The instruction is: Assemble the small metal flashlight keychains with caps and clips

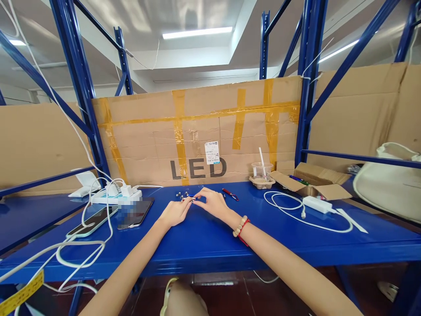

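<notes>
My left hand [177, 211] and my right hand [212, 202] meet over the middle of the blue shelf top. Their fingertips pinch a tiny shiny metal piece [193, 200] between them; its exact kind is too small to make out. Just behind the fingers lie several small metal parts [179, 195], partly hidden by my hands. A dark red-handled tool [230, 194], perhaps small pliers, rests to the right of my right hand. A beaded bracelet and a red cord [241, 228] circle my right wrist.
Two phones [136, 213] and a power strip [116, 196] with looping white cables are at left. At right are a plastic cup [262, 170] in a carton holder, an open cardboard box [311, 179] and a white charger [317, 204]. Cardboard [148, 149] walls the back.
</notes>
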### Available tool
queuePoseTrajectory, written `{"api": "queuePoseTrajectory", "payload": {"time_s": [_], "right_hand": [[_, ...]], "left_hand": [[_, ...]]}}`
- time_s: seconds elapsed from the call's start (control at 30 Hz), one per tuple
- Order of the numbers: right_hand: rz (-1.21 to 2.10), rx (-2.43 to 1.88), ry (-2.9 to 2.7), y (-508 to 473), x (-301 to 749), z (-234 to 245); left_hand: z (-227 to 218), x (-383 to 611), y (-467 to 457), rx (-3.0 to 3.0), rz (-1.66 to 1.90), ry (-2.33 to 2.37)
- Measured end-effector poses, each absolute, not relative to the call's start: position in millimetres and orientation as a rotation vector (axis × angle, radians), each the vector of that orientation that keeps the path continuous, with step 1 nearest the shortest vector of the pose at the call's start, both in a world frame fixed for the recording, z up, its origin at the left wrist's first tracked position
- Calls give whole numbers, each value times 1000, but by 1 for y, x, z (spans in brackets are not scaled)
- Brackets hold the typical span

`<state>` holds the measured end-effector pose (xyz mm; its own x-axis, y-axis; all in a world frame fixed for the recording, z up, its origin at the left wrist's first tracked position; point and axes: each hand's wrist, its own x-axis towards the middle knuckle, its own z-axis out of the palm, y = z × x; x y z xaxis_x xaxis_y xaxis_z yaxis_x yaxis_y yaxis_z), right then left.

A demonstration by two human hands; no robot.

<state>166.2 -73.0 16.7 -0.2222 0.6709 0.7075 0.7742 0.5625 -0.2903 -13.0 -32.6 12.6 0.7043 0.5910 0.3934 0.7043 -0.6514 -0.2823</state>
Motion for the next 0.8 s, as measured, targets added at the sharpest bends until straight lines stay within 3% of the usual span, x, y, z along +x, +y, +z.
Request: {"api": "queuePoseTrajectory", "payload": {"time_s": [0.8], "right_hand": [[-121, -1172, -1984, -76, 165, 19]], "left_hand": [[13, -11, -35, -2511, -367, -1017]]}}
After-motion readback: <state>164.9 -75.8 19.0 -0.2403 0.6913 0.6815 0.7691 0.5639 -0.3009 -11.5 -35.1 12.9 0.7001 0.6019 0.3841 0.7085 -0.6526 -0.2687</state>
